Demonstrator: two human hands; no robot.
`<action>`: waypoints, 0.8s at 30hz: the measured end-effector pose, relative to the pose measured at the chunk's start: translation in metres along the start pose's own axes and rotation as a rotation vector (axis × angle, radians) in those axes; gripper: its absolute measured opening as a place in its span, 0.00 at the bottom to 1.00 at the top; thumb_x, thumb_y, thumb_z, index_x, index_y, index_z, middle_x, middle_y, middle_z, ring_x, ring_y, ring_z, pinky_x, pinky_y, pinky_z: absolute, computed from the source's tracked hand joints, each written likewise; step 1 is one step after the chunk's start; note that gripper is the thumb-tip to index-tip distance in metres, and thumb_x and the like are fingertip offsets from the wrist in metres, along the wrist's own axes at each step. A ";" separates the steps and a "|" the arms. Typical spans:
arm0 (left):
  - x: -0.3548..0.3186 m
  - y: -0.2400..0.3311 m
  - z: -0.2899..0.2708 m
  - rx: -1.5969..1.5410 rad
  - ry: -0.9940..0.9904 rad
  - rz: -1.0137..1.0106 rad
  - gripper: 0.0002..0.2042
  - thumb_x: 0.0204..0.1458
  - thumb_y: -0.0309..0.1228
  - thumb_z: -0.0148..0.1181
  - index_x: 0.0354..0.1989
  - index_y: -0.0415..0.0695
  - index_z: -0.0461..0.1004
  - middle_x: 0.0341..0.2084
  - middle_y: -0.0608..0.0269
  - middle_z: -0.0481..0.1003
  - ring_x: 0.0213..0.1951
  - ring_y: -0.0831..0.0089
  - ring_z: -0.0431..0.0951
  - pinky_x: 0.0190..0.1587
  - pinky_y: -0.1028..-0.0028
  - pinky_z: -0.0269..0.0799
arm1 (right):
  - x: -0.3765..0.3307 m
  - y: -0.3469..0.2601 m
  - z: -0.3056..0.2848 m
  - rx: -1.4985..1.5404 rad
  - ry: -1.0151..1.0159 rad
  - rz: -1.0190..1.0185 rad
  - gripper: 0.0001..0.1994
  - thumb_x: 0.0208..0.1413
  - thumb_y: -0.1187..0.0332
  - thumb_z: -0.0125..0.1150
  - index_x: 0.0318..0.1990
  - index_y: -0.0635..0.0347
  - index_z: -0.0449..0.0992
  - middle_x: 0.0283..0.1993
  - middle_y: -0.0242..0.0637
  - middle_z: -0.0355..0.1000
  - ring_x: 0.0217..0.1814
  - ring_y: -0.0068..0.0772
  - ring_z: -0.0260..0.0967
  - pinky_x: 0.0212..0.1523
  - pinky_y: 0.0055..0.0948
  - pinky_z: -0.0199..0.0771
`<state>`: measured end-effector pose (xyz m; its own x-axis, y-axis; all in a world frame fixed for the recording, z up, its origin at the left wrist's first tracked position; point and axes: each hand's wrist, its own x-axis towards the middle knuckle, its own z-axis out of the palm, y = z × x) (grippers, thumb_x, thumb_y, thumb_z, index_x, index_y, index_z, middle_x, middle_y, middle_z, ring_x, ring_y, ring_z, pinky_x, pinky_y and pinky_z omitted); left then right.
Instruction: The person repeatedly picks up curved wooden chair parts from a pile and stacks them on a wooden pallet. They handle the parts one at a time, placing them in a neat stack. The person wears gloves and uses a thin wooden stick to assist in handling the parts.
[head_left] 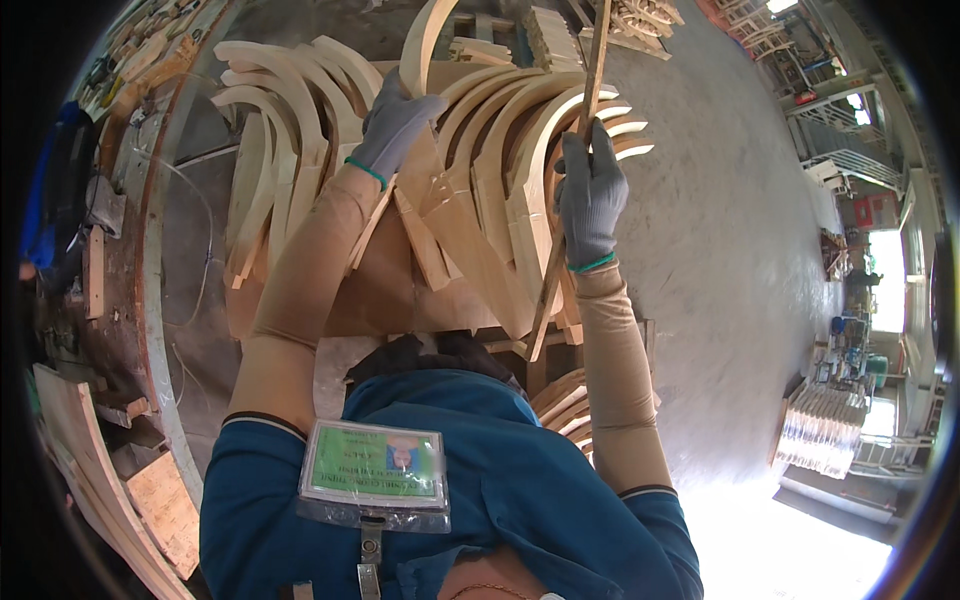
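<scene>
L hand grips curved piece; R hand wood strip.

A long thin wooden stick stands upright against curved wooden pieces.

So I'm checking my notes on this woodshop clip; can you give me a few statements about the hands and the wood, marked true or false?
1. Both hands wear grey gloves. True: left hand, right hand.
2. The right hand's grip is closed on a long thin wooden stick. True.
3. The left hand holds a hammer. False: it rests on a curved wooden piece.
4. The curved wooden pieces lie in a single flat layer. False: they stand stacked, leaning on each other.
5. The floor is green tile. False: it is plain grey.
</scene>
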<state>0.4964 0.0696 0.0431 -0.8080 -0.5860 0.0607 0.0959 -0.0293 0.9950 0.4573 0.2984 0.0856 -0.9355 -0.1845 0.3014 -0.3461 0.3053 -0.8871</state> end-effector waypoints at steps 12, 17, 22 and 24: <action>-0.004 -0.003 -0.001 0.081 0.071 0.028 0.24 0.40 0.28 0.62 0.49 0.39 0.67 0.28 0.63 0.73 0.25 0.76 0.72 0.28 0.75 0.70 | -0.007 0.002 0.007 -0.047 0.007 0.021 0.21 0.59 0.64 0.56 0.57 0.66 0.68 0.19 0.35 0.68 0.21 0.20 0.66 0.24 0.24 0.67; -0.015 0.003 0.007 0.110 0.049 -0.107 0.26 0.41 0.31 0.61 0.51 0.41 0.64 0.35 0.58 0.73 0.35 0.70 0.74 0.38 0.73 0.70 | -0.009 0.009 0.002 -0.139 0.014 0.001 0.21 0.59 0.64 0.56 0.57 0.66 0.68 0.20 0.39 0.68 0.20 0.22 0.66 0.23 0.26 0.67; -0.018 -0.016 0.029 0.351 0.083 0.203 0.25 0.42 0.31 0.60 0.51 0.42 0.64 0.40 0.53 0.74 0.41 0.65 0.75 0.43 0.67 0.71 | -0.009 0.037 -0.006 -0.271 0.042 -0.266 0.20 0.58 0.68 0.56 0.56 0.68 0.68 0.32 0.53 0.69 0.30 0.40 0.70 0.30 0.32 0.70; -0.004 -0.049 0.009 0.428 0.153 0.422 0.26 0.42 0.29 0.59 0.53 0.42 0.62 0.40 0.54 0.73 0.41 0.65 0.75 0.43 0.68 0.71 | -0.009 0.027 0.007 -0.238 0.035 -0.354 0.21 0.59 0.67 0.56 0.57 0.69 0.67 0.24 0.42 0.62 0.24 0.26 0.61 0.24 0.27 0.64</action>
<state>0.4900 0.0804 -0.0048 -0.6561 -0.5865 0.4749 0.1214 0.5391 0.8335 0.4572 0.3022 0.0568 -0.7567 -0.2857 0.5880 -0.6490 0.4365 -0.6231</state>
